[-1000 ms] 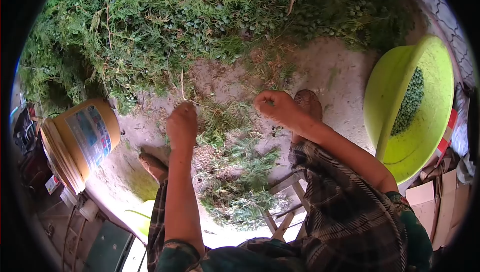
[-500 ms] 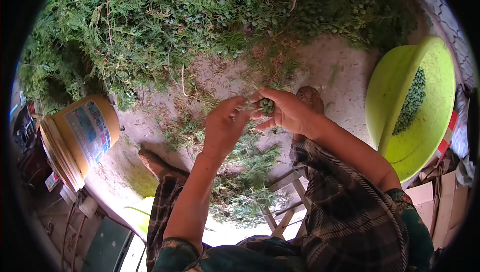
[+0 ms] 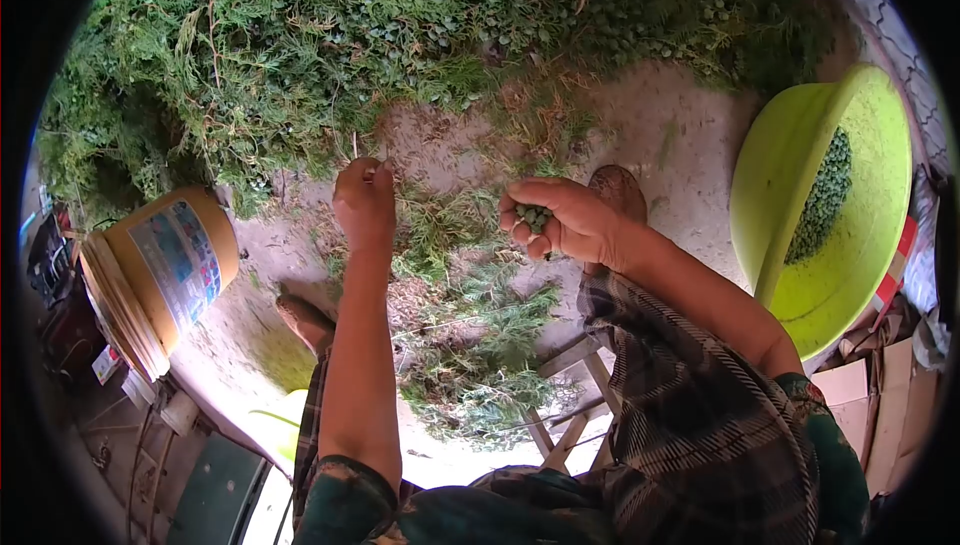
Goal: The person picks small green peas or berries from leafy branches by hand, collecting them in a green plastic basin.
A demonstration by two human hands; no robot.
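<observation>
My right hand (image 3: 565,220) is curled, palm up, around a small bunch of green cones (image 3: 533,216). Well to its left, my left hand (image 3: 366,203) reaches toward the pile of cut evergreen branches (image 3: 330,55), its fingers closed in a pinch. What lies between those fingertips, if anything, is too small to make out. A pale twig shows just above them. Off to the right, a lime-green basin (image 3: 790,160) stands tilted, with many more green cones (image 3: 822,200) in it.
Stripped green sprigs (image 3: 490,330) lie on the floor between my feet. A yellow bucket (image 3: 190,255) with a printed label is at the left. Cardboard (image 3: 845,395) sits at the lower right. A wooden frame (image 3: 575,435) is below me.
My left hand has moved away from my right hand, leftward and up to the edge of the branches. My right hand has stayed nearly in place, with its fingers curled in around the cones.
</observation>
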